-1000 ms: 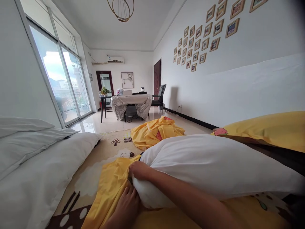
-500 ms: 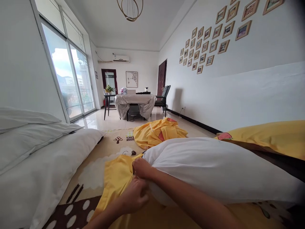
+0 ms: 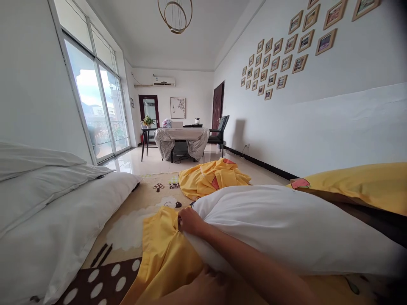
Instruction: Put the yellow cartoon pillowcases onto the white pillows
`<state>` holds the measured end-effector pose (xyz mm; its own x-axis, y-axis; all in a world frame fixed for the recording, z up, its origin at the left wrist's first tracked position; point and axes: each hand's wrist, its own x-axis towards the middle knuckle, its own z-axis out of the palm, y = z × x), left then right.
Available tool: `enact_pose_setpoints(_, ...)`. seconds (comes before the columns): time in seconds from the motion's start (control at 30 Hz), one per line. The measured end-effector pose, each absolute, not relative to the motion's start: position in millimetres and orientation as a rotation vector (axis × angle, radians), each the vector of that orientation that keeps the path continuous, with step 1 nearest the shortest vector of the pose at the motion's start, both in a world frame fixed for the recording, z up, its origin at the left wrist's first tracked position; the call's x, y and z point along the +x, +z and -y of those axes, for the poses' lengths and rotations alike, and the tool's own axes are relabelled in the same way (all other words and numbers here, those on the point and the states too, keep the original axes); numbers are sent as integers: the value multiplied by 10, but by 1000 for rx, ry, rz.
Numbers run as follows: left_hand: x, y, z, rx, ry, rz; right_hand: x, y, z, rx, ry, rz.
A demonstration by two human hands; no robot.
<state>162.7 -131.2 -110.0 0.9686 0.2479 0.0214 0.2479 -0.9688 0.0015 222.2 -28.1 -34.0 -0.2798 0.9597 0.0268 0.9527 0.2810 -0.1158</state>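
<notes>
A plump white pillow [image 3: 270, 228] lies across the front right, partly on a yellow pillowcase [image 3: 162, 243] spread flat beneath its near end. My right hand [image 3: 190, 221] is closed at the pillow's left corner, its fingers curled round the pillowcase edge there. Lower down, my left hand [image 3: 211, 286] presses in at the pillow's underside with its fingers closed on the yellow cloth. The left fingertips are dim and partly hidden by the fabric and pillow.
Several white pillows [image 3: 79, 212] are stacked on the left. A crumpled yellow cover [image 3: 210, 178] lies ahead on the patterned rug [image 3: 127, 224]. At the right rests a yellow-covered pillow [image 3: 359, 182]. Farther back stand a cloth-draped table [image 3: 181, 134] and a dark chair [image 3: 218, 132].
My left hand has moved down and right, from beside my right hand to the pillow's underside. My right hand keeps its hold at the corner. The view has shifted slightly.
</notes>
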Motion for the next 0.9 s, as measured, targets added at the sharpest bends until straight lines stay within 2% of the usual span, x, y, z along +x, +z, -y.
enact_pose_setpoints(0.3,1532,-905,1478,-2760,79,832,2229,-277,327,-1826,123,2406)
enact_pose_setpoints(0.43,1600,-810,1528,-2737,160,833,2208,-276,311,-1806,132,2382)
enact_pose_setpoints(0.6,1675,-570,1520,-2727,-9,676,2261,-280,356,-1799,90,2334)
enact_pose_setpoints(0.9,818,63,1077,-2788,99,848,2246,-358,545,-1717,114,2456)
